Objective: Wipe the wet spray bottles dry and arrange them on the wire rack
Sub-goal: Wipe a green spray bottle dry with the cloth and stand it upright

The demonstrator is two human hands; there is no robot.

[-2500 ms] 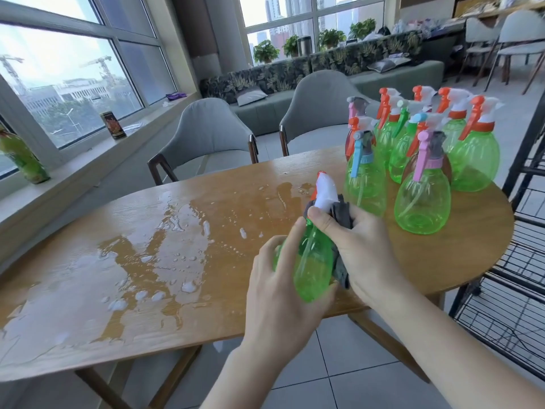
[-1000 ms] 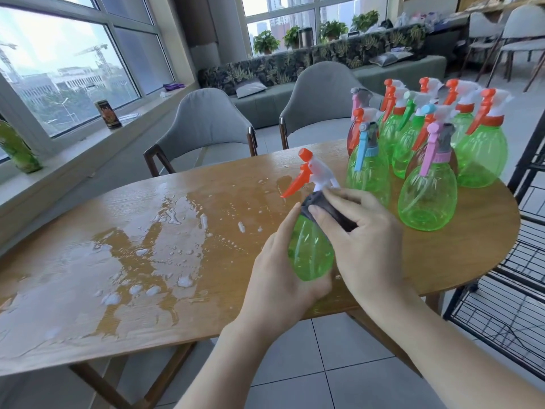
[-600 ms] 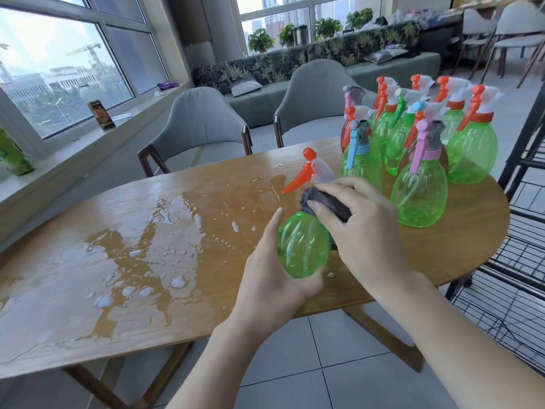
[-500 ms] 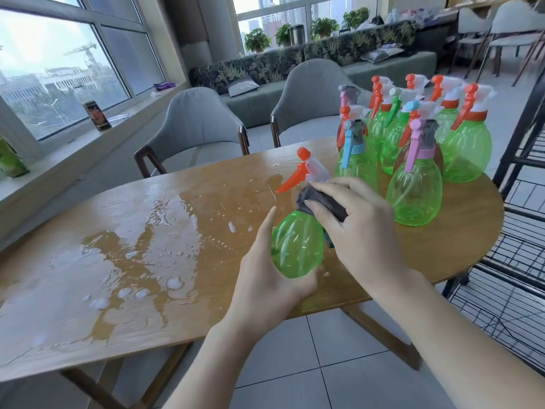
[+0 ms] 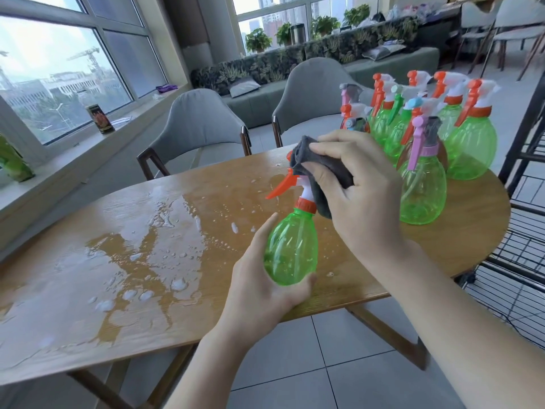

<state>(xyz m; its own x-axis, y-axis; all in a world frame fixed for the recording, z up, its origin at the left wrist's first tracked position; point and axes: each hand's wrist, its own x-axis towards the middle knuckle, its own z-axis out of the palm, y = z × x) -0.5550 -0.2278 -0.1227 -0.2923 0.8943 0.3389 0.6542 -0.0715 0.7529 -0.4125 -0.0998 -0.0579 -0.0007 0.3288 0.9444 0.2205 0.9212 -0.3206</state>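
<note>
Left hand [image 5: 259, 290] cupped and gripping; right hand [image 5: 362, 196] curled, pinching.

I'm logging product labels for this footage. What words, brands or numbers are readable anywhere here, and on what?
None can be read.
Dark printed box on the windowsill: it carries a picture and print, too small and blurred to read.
Green plastic spray bottle with orange trigger, held by the left hand: no label shows.
Grey cloth in the right hand: no print.

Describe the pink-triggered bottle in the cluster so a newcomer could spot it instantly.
Find the wooden table and look to its right end, where green spray bottles stand clustered beside the black wire rack. The one meant is the bottle at the cluster's near edge, closest to the right hand. It alone there has a pink trigger and collar under a grey head.
</note>
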